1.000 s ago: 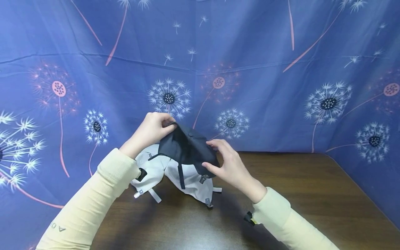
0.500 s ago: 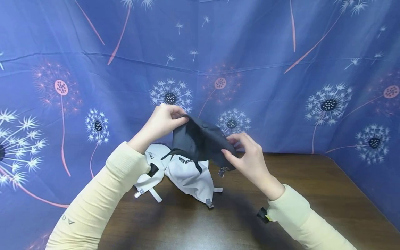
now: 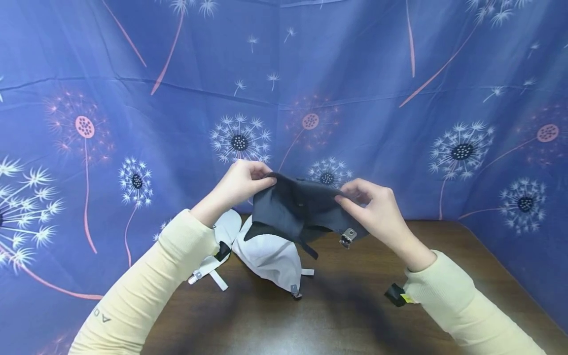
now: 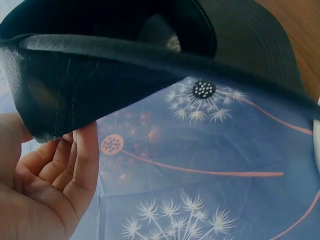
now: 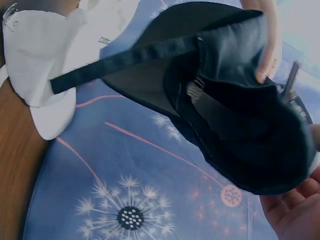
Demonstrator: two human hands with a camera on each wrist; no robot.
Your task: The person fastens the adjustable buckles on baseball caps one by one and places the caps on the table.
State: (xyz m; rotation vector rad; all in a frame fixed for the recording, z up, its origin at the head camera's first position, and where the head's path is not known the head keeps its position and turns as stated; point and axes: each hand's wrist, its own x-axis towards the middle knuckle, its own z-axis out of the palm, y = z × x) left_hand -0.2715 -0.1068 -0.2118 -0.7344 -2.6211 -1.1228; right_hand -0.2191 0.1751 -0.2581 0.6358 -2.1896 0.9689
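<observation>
Both hands hold a black baseball cap (image 3: 284, 207) in the air, partly in front of a white cap (image 3: 270, 259) in the head view. My left hand (image 3: 237, 185) pinches its upper left edge between thumb and fingers, and the left wrist view shows the left hand (image 4: 55, 185) at a fabric edge. At the opposite side my right hand (image 3: 377, 212) pinches the cap near a metal buckle (image 3: 348, 236). A loose black strap (image 3: 309, 250) dangles below. In the right wrist view the hollow inside of the black cap (image 5: 240, 125) shows.
A second white cap (image 3: 228, 228) lies left of the first, partly behind the left sleeve. Both have straps and metal clasps. They rest on a brown wooden table (image 3: 284, 320). A blue curtain (image 3: 364, 123) with dandelion prints hangs behind it.
The black cap has moved right, away from the left white cap, with both hands. My right hand has gone further, so the hands are wider apart. The white caps stay put.
</observation>
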